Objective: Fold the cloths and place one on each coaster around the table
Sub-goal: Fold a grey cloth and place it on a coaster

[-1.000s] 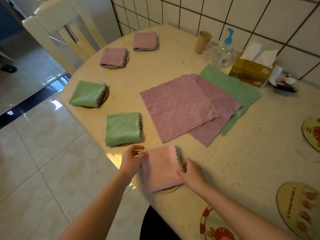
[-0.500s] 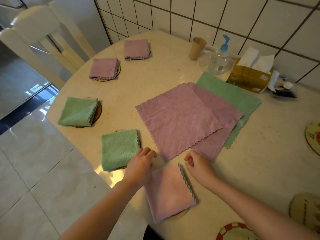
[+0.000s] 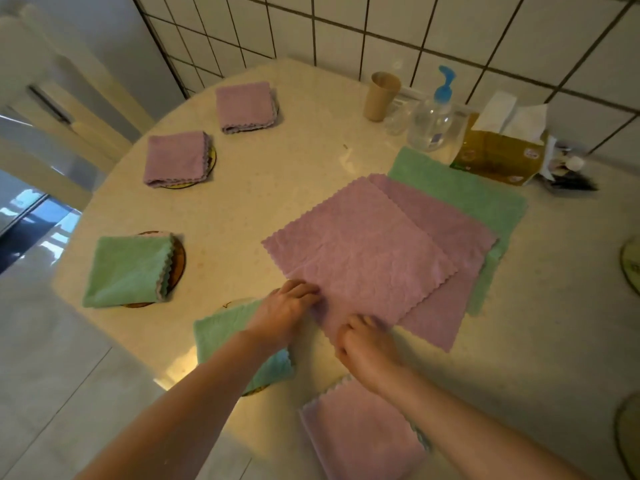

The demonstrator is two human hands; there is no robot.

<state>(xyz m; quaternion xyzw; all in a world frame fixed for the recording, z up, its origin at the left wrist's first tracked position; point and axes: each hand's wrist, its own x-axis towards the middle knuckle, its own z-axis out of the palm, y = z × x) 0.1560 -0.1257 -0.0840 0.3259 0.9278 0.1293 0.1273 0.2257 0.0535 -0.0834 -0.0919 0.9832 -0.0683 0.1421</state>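
Observation:
Three unfolded cloths lie stacked mid-table: a pink top cloth (image 3: pixel 360 251), a second pink cloth (image 3: pixel 446 233) under it and a green cloth (image 3: pixel 485 199) at the bottom. My left hand (image 3: pixel 284 311) and my right hand (image 3: pixel 363 344) pinch the near corner of the top pink cloth. A folded pink cloth (image 3: pixel 360 431) lies close to me beneath my right forearm. Folded cloths sit on coasters along the left edge: a green one (image 3: pixel 221 334) partly under my left arm, another green one (image 3: pixel 128 271), and two pink ones (image 3: pixel 175 157) (image 3: pixel 246 105).
At the back by the tiled wall stand a beige cup (image 3: pixel 381 95), a clear pump bottle (image 3: pixel 433 119) and a tissue box (image 3: pixel 498 154). Bare coasters (image 3: pixel 632 265) show at the right edge. A pale chair (image 3: pixel 55 109) stands at the far left.
Both hands have let go of the folded pink cloth near me and moved forward to the near corner of the top unfolded pink cloth. The view has shifted forward.

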